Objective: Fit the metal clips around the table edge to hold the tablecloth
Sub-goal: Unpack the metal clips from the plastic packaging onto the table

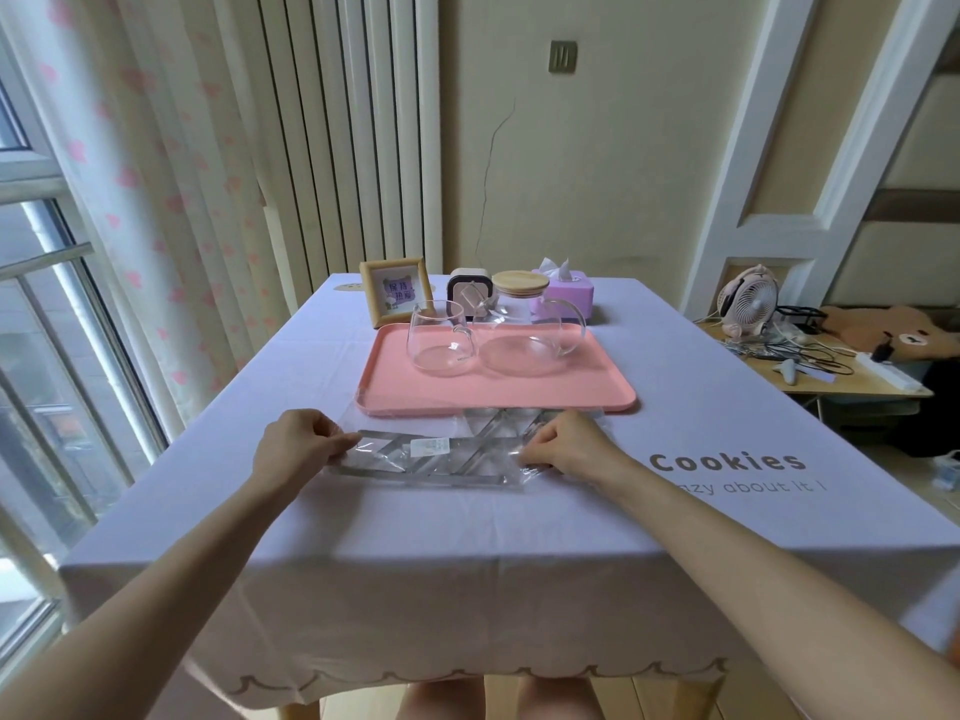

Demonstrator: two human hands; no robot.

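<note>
Metal clips (pixel 426 480) sit in a clear bag (pixel 374 457) on the tablecloth (pixel 467 553) just before the pink tray (pixel 498 406), my left hand (pixel 306 444) and right hand (pixel 569 445) each pinching one end, likely to open it.

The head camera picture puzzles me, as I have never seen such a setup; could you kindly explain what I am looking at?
There is no machine here: a person wears one wide-angle camera on the head, looking forward and down, so the two arms are their own. The left hand and right hand each pinch an end of a clear plastic bag holding the metal clips, which lies on the lilac tablecloth. Behind it sits a pink tray carrying a glass cup and a glass jug with a wooden lid. Further back stand a picture frame and a tissue box. No clip is fitted on the near table edge yet.
</note>
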